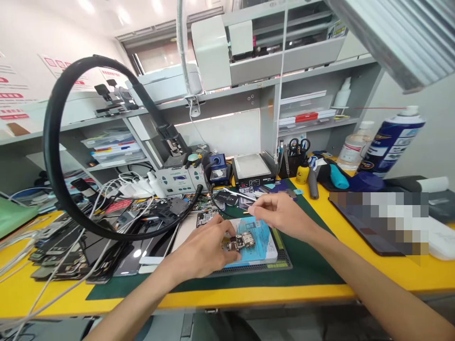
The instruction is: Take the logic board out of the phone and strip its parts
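My left hand (209, 246) has its fingers closed on the left end of a small circuit board (246, 240). The board rests over a blue and white box (265, 246), which lies on a dark mat with a green-yellow edge. Up and to the right of the board, my right hand (279, 213) pinches thin metal tweezers (240, 194), whose length points up and left. Another board (206, 218) lies just behind my left hand.
A black hose (50, 137) loops over stacked phones (60, 246) on the left. A soldering station (181, 180) and a heating plate (252, 168) stand behind. Bottles, a spray can (391, 142) and a dark tablet (359, 222) are at the right.
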